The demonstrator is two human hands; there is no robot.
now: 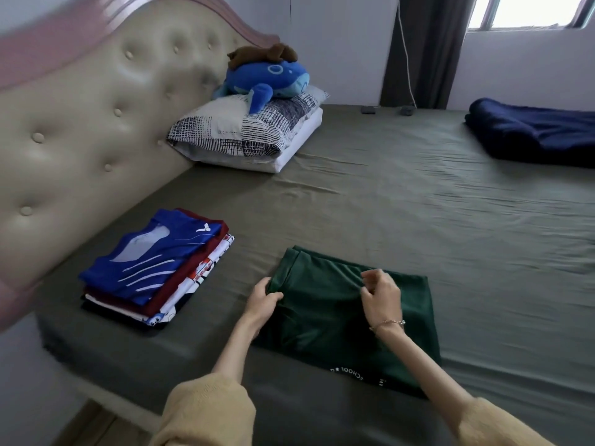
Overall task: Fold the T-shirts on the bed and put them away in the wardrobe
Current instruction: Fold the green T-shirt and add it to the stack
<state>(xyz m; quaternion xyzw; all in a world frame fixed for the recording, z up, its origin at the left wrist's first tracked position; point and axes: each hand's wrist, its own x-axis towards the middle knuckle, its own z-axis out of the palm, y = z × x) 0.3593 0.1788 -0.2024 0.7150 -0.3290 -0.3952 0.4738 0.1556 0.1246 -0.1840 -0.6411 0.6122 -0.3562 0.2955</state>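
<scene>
Nearest the camera, two forearms in rolled-up yellow sleeves [206,410] reach over the near edge of the bed [402,201]. A dark green T-shirt [338,320], partly folded, lies flat on the olive sheet in front of the person, with white lettering showing at its near edge. The left hand [262,299] pinches the shirt's left edge, fingers curled round the cloth. The right hand [380,296], with a bracelet [388,324] at the wrist, pinches a fold of cloth near the shirt's middle.

Left of the green shirt, close to the padded headboard [80,130], sits a stack of folded T-shirts [154,268], a blue one on top.

Farther back, a patterned pillow [238,127] rests on a white one, with a blue plush toy [267,80] on top. A folded navy blanket [531,133] lies at the far right, below the window [528,11].
</scene>
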